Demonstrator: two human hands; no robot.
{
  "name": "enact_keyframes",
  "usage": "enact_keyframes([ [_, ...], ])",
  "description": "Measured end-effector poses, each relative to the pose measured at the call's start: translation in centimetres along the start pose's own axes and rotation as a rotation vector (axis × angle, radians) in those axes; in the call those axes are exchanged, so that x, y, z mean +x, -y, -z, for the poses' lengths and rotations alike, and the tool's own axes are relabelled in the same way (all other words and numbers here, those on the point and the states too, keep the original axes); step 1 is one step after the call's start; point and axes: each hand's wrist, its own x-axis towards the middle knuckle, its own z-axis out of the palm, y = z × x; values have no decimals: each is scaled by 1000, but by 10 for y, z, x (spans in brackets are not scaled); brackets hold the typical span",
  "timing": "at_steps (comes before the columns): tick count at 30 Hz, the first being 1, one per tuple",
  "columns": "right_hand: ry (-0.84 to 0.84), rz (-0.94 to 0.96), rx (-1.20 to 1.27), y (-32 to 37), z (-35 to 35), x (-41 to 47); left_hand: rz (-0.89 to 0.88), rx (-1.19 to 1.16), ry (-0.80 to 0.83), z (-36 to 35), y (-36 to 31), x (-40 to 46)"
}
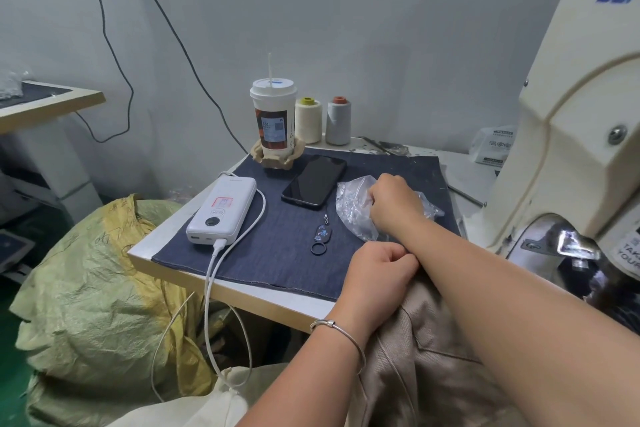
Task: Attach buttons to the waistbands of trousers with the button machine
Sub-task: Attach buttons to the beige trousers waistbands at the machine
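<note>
Head: phone (314, 181), power bank (221, 210) beside button bag (353, 204).

Both forearms are bare from the lower edge of the view up to the hands, with no sleeve showing on either one. The left wrist wears a thin silver bangle (341, 336), a plain round wire of metal with one small thicker bead or clasp on its upper side near the back of the wrist. The left hand (375, 282) and the right hand (393, 201) carry no rings or gloves that can be seen, and the right wrist has nothing on it.
</note>
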Motion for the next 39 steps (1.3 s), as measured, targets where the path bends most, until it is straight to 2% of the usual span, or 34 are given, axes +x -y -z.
enact_keyframes([
  [7,-111,45,-30,3,11,-9,11,-34,-2,0,0,1],
  [11,-142,-12,136,5,24,-15,29,-40,-13,1,2,2],
  [14,-242,11,174,3,35,-30,50,-61,7,2,-2,0],
  [16,-297,-27,292,3,44,-50,54,-53,-6,2,-7,-4],
  [20,-262,-10,545,7,59,-108,82,46,-49,2,-12,-6],
  [24,-210,84,617,0,78,-173,0,228,-84,2,-15,-10],
  [28,-185,105,703,-37,96,-246,23,36,-78,-1,-11,-8],
  [31,-193,-27,722,-86,109,-281,49,-2,-68,-4,-7,-5],
  [36,-296,-273,588,-182,118,-276,80,-8,-74,-5,-6,-5],
  [39,-312,-344,465,-223,113,-254,80,19,-96,-7,-8,-5],
])
